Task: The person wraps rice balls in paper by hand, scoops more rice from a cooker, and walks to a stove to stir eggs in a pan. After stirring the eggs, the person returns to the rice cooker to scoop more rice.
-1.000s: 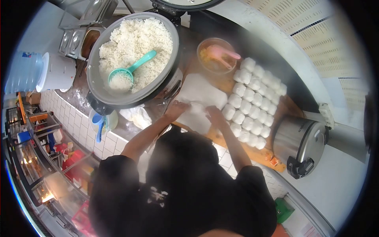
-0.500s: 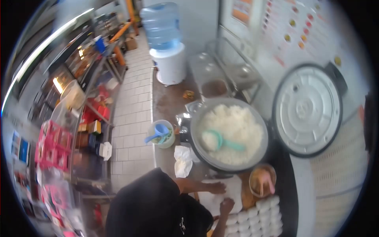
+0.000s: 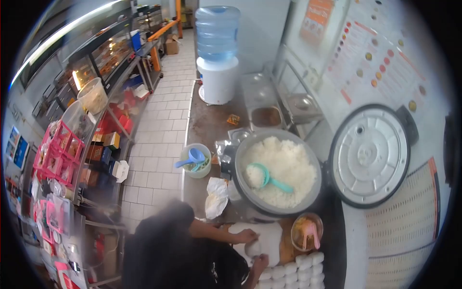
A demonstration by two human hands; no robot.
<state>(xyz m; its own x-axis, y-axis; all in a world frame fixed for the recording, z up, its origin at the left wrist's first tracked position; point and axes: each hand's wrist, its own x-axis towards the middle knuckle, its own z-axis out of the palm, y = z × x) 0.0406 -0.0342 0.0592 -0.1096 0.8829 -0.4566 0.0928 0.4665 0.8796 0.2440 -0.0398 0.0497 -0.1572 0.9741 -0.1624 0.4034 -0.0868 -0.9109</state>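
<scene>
In the head view, both arms reach over a white sheet of paper (image 3: pixel 270 239) lying on the counter. My left hand (image 3: pixel 246 236) is closed at the sheet's near part, its fingertips seeming to pinch the paper. My right hand (image 3: pixel 260 263) is closed too, on the sheet's lower edge. Between them shows a rounded whitish lump (image 3: pixel 252 248); whether it is folded paper or rice is too small to tell. Rows of several white wrapped packets (image 3: pixel 291 275) lie beside my right hand. Past the sheet stands a bowl (image 3: pixel 297 243) with a pink utensil (image 3: pixel 310 232) in it.
A large cooker (image 3: pixel 312 192) holds white rice (image 3: pixel 284 156) and a teal scoop (image 3: pixel 276 183); its lid (image 3: pixel 370 154) is raised. A tub (image 3: pixel 199 171) with a blue scoop (image 3: pixel 196 155), crumpled white paper (image 3: pixel 216 196) and a water dispenser (image 3: pixel 219 79) stand along the counter.
My left hand has gone from lying extended over the sheet to closed fingers, nearer my right hand. The whitish lump now shows between them. The camera view has shifted slightly.
</scene>
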